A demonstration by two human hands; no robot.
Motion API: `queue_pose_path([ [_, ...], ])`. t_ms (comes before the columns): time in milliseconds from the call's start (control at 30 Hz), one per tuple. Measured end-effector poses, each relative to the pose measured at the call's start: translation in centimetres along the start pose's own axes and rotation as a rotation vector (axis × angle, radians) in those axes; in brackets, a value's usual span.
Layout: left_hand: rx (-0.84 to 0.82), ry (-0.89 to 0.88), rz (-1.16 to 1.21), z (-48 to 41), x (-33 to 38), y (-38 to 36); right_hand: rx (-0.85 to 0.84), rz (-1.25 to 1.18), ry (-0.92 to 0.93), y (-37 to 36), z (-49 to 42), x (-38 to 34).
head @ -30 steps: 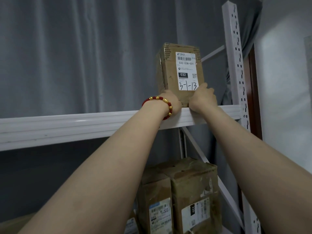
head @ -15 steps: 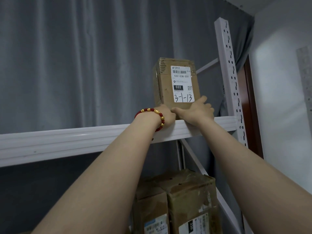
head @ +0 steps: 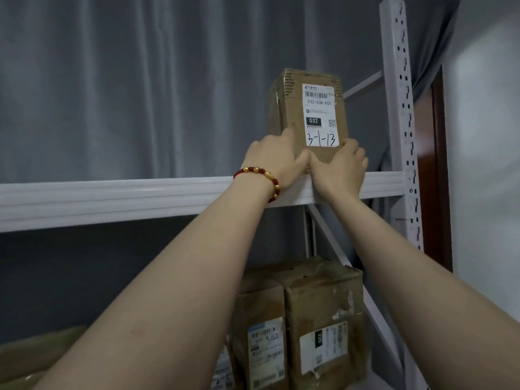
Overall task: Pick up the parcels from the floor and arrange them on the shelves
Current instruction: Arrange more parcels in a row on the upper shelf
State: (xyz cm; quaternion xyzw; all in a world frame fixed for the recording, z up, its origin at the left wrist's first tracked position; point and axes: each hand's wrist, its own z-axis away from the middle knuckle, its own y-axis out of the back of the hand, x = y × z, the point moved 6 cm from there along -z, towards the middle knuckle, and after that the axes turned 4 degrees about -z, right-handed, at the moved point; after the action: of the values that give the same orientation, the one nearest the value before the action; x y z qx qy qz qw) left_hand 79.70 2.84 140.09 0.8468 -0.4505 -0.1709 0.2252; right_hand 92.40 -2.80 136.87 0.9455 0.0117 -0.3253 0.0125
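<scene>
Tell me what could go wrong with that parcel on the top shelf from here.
1. The parcel stands tall on end, and the left grip and right grip hold only its base. It could tip forward off the shelf when released.
2. It seems to sit near the front edge, so a fall might strike the parcels below.

Backdrop: grey curtain (head: 112, 80), long vertical folds, from left edge to past middle. Up front, white metal shelf beam (head: 112, 198) running across, rising slightly toward right. At right end, white upright post (head: 394, 80), slotted holes down its face. Thin diagonal brace (head: 363, 85) behind post, second brace (head: 332, 243) slanting down below beam. Beyond post, dark red-brown door frame (head: 437, 164), then pale wall (head: 484, 192), soft bright patch high up. Dim, cool light overall; deep shadow under beam.
</scene>
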Motion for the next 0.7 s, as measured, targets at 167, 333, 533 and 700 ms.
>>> queue_pose_path([
  [167, 0.180, -0.213, -0.007, 4.4, -0.1, 1.4, 0.206, -0.265, 0.200, 0.4, 7.9, -2.4],
  [333, 0.257, -0.270, -0.142, 12.5, -4.0, 2.1, 0.256, -0.441, 0.200, -0.9, 16.7, -2.9],
  [533, 0.059, -0.232, -0.363, 23.9, -11.1, 4.9, 0.040, -0.629, 0.052, -5.5, 27.6, -6.9],
  [700, -0.090, -0.065, -0.459, 34.5, -18.0, 10.5, -0.257, -0.711, -0.024, -9.3, 38.6, -13.5],
])
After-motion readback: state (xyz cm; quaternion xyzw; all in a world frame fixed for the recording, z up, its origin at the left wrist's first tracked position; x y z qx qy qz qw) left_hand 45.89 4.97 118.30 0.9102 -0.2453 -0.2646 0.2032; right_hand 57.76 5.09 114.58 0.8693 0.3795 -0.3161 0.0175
